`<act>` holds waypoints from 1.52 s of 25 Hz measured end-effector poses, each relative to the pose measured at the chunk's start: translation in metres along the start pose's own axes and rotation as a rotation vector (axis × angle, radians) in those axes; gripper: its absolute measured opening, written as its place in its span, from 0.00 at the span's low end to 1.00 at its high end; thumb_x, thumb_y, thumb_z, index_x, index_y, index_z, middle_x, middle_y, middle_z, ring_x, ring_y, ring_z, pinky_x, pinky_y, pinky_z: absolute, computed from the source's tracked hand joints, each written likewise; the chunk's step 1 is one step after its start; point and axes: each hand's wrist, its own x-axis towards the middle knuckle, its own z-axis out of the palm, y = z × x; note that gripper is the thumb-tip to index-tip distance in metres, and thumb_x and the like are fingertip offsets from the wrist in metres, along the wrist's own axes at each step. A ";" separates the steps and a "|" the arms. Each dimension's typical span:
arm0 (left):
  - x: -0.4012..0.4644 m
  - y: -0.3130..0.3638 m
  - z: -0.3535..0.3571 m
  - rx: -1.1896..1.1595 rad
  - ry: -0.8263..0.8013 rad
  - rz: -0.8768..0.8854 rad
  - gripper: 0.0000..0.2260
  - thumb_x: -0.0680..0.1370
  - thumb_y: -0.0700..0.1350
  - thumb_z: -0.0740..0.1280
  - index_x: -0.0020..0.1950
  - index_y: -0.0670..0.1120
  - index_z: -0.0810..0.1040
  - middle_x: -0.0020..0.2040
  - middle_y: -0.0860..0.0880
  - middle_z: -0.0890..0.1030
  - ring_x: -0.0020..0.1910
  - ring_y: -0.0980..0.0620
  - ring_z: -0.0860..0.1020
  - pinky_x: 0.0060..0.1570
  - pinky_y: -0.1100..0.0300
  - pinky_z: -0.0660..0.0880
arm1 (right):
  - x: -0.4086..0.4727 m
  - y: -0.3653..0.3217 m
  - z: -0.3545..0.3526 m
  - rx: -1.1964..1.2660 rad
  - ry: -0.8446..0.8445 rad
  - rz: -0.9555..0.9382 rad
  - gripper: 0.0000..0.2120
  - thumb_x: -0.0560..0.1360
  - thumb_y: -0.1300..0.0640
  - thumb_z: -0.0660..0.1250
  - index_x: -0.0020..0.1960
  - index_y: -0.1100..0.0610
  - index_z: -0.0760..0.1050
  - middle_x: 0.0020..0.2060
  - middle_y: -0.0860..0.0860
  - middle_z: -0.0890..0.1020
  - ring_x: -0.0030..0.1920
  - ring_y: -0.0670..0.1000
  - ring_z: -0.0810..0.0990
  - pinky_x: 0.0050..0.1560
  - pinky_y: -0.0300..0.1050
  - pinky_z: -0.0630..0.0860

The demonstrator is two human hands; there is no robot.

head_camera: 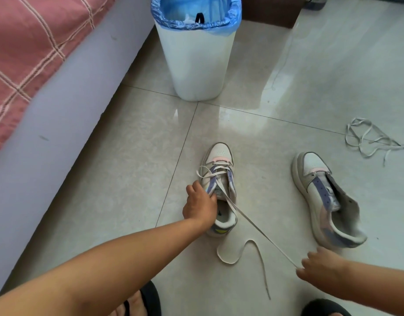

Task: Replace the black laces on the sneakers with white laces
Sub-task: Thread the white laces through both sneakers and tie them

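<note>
1. L hand is reaching out w/ arm extended, gripping the left sneaker at its collar/tongue area; thumb is sticking up on the outer side, other fingers are curling into the shoe opening & are mostly hidden.
2. That sneaker is standing upright on the tiled floor, toe pointing away from the person, w/ a white lace crossing through its lower eyelets.
3. R hand is pinching one end of the white lace btwn thumb & fingertips, holding it taut in a straight diagonal line from the eyelets down to the hand; remaining fingers are curling loosely.
4. The lace's other end is lying slack on the floor, looping just behind the sneaker's heel & trailing toward the person.
5. The right sneaker is sitting apart to the right w/ no lace in it, tongue area gaping open (purple eyelet strips showing).
6. A loose lace is lying tangled on the floor at far right; it's looking pale grey-white, exact colour hard to tell.
7. A white bin w/ a blue liner is standing beyond the sneakers, something black showing inside.
8. A bed edge w/ a pink checked cover is running along the left.
9. Black slippers are showing at the bottom edge.
</note>
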 end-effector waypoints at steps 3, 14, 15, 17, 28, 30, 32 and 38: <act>0.000 -0.007 -0.009 -0.035 0.005 0.132 0.24 0.78 0.56 0.61 0.70 0.46 0.60 0.65 0.48 0.65 0.59 0.45 0.73 0.52 0.53 0.70 | 0.017 0.001 -0.050 0.161 0.148 -0.029 0.16 0.73 0.51 0.67 0.58 0.54 0.73 0.51 0.55 0.77 0.51 0.57 0.79 0.40 0.48 0.69; 0.053 -0.006 -0.045 -0.245 -0.133 0.221 0.12 0.79 0.47 0.62 0.37 0.46 0.74 0.47 0.47 0.69 0.47 0.50 0.70 0.54 0.57 0.67 | 0.092 -0.018 -0.149 0.450 0.567 0.341 0.19 0.43 0.56 0.81 0.28 0.58 0.75 0.31 0.56 0.77 0.27 0.57 0.75 0.24 0.41 0.66; 0.052 0.002 -0.050 -0.481 -0.188 0.093 0.13 0.80 0.48 0.60 0.35 0.47 0.72 0.43 0.47 0.71 0.43 0.50 0.71 0.51 0.55 0.67 | 0.094 -0.017 -0.147 0.452 0.569 0.341 0.20 0.40 0.58 0.81 0.27 0.58 0.75 0.30 0.56 0.76 0.26 0.57 0.74 0.24 0.40 0.64; 0.054 0.014 -0.057 -0.821 -0.274 -0.095 0.15 0.80 0.50 0.58 0.35 0.47 0.71 0.38 0.49 0.74 0.41 0.52 0.74 0.49 0.54 0.69 | 0.098 -0.018 -0.144 0.463 0.580 0.338 0.20 0.38 0.61 0.80 0.26 0.59 0.74 0.29 0.56 0.75 0.25 0.57 0.73 0.24 0.40 0.61; 0.027 -0.001 -0.031 -0.133 -0.240 0.072 0.25 0.76 0.56 0.63 0.67 0.45 0.63 0.59 0.44 0.74 0.56 0.42 0.76 0.46 0.56 0.72 | 0.088 -0.014 -0.151 0.736 0.482 0.336 0.11 0.79 0.59 0.57 0.58 0.63 0.71 0.60 0.59 0.67 0.59 0.60 0.67 0.58 0.51 0.69; 0.017 -0.005 -0.016 0.117 -0.243 0.203 0.22 0.77 0.52 0.63 0.66 0.42 0.64 0.61 0.41 0.73 0.58 0.41 0.75 0.50 0.54 0.72 | 0.086 -0.013 -0.152 0.756 0.460 0.303 0.09 0.78 0.62 0.58 0.57 0.62 0.70 0.60 0.59 0.66 0.59 0.60 0.66 0.57 0.49 0.69; 0.015 -0.002 -0.008 0.176 -0.177 0.156 0.20 0.79 0.49 0.60 0.66 0.39 0.63 0.64 0.39 0.71 0.61 0.40 0.73 0.54 0.52 0.70 | 0.070 -0.011 -0.152 0.680 0.430 0.220 0.10 0.77 0.64 0.58 0.58 0.62 0.69 0.61 0.58 0.64 0.59 0.59 0.65 0.52 0.46 0.67; 0.015 0.006 -0.004 0.120 -0.110 0.069 0.19 0.81 0.49 0.58 0.66 0.38 0.61 0.65 0.39 0.69 0.61 0.38 0.73 0.51 0.52 0.70 | 0.010 -0.033 -0.115 0.455 0.166 -0.254 0.09 0.75 0.68 0.56 0.54 0.60 0.69 0.54 0.55 0.68 0.52 0.56 0.68 0.48 0.51 0.69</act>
